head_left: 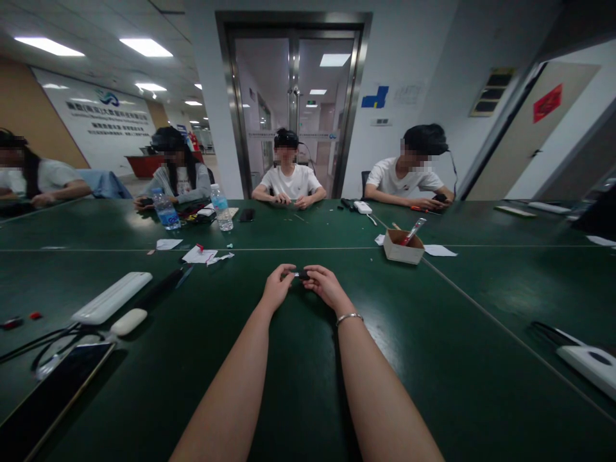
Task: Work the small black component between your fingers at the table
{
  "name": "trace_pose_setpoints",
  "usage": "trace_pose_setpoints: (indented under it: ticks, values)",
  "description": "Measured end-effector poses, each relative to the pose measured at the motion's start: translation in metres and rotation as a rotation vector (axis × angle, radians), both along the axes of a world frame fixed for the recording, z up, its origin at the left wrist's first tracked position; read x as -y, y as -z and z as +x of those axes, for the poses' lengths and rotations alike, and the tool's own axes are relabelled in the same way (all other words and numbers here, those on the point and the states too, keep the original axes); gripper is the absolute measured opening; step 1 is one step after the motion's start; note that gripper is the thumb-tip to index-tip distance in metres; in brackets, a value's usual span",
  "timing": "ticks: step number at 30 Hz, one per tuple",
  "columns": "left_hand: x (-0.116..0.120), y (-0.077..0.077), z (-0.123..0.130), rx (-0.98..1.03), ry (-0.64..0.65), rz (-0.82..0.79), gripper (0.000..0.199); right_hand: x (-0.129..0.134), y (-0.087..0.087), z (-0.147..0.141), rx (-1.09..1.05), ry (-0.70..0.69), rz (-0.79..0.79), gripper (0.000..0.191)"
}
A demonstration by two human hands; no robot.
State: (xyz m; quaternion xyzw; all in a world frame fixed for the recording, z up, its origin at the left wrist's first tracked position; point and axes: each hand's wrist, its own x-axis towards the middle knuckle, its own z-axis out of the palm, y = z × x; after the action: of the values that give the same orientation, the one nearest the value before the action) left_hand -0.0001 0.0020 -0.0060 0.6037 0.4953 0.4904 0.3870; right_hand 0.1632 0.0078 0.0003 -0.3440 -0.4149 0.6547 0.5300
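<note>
Both my arms reach forward over the green table. Between my fingertips is a small black stick with a pale, metallic-looking end, much like a USB stick; its fine detail is too small to make out. My left hand pinches the pale end from the left. From the right, my right hand grips the black body between thumb and fingers. A silver bangle circles my right wrist. The two hands are close together, just above the tabletop.
A small open box with a tool in it stands ahead right. Paper scraps and water bottles are ahead left. Nearer left lie a white power strip, a phone and cables. Several people sit across the table.
</note>
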Motion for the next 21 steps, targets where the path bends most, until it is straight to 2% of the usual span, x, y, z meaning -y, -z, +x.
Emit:
trace_pose_setpoints:
  ticks: [15, 21]
  values:
    - [-0.0017, 0.0026, 0.0004, 0.028, 0.048, -0.035, 0.029, -0.0005, -0.0001, -0.0005, -0.008, 0.012, -0.011, 0.019]
    - [0.0002, 0.0002, 0.0009, 0.03, 0.075, 0.045, 0.026, -0.0005, -0.0004, -0.0004, -0.014, 0.025, -0.016, 0.019]
